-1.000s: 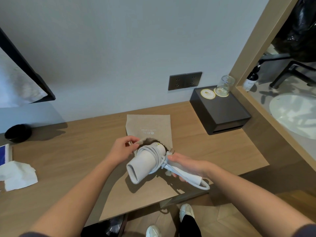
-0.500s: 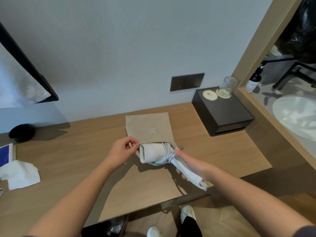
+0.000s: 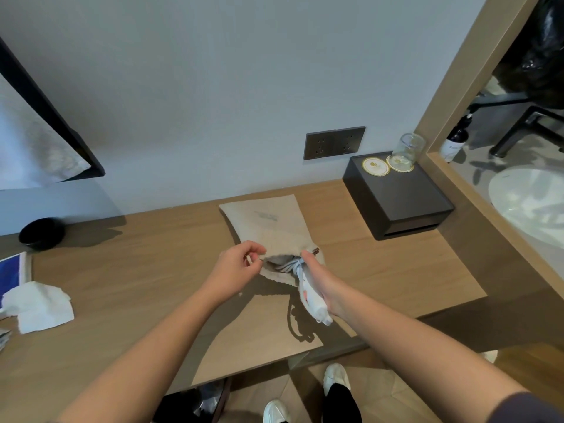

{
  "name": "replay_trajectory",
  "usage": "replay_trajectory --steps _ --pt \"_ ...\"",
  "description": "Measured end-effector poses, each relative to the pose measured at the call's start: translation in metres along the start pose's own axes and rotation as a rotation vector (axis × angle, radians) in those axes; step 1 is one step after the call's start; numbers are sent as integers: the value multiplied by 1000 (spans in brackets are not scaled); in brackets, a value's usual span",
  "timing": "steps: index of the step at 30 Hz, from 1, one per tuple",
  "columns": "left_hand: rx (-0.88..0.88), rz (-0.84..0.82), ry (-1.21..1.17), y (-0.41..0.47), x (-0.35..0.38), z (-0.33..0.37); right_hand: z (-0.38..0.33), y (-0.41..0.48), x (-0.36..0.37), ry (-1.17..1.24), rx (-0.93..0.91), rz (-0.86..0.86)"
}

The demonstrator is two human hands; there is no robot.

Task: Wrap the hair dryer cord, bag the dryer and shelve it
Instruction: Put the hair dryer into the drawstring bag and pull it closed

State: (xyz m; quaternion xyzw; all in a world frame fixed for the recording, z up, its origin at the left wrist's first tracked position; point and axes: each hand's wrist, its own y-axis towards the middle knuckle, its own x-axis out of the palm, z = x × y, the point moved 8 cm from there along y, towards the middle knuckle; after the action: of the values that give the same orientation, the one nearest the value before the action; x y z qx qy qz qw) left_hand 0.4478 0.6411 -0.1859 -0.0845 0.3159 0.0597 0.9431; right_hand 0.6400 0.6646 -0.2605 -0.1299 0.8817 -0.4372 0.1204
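Dryer (image 3: pixel 311 300) now sits head-first in the mouth of the bag (image 3: pixel 274 227). One second ago it was fully out above the desk (image 3: pixel 137 270), nozzle toward the camera; half a second ago it lay across the opening. Left hand (image 3: pixel 236 265) pinches the near edge of the bag mouth and holds it lifted open. Right hand (image 3: pixel 320 277) is wrapped round the handle, which sticks out toward the desk edge. Cord (image 3: pixel 290 265) coils show at the mouth, wound round the body; plug not seen. Bag lies flat on the desk, closed end toward the wall. Judgement: wrapping done, bagging roughly half done, shelving not begun. Risk: coils catch on the fabric edge and slip loose.
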Motion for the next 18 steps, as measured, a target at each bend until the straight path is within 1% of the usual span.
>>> replay_trajectory --steps 3,8,11,15,18 --pt "-80 -5 -20 6 -2 -4 -4 2 7 -40 -37 68" --pt "-159 -125 140 7 6 -11 -5 2 15 -75 -70 124" --pt "-164 -84 120 5 6 -8 -6 1 19 -107 -123 164" --pt "-149 -33 58 12 6 5 -6 -4 19 -369 -160 234" --pt "-124 -60 15 16 12 15 -9 -7 20 -528 -163 246"
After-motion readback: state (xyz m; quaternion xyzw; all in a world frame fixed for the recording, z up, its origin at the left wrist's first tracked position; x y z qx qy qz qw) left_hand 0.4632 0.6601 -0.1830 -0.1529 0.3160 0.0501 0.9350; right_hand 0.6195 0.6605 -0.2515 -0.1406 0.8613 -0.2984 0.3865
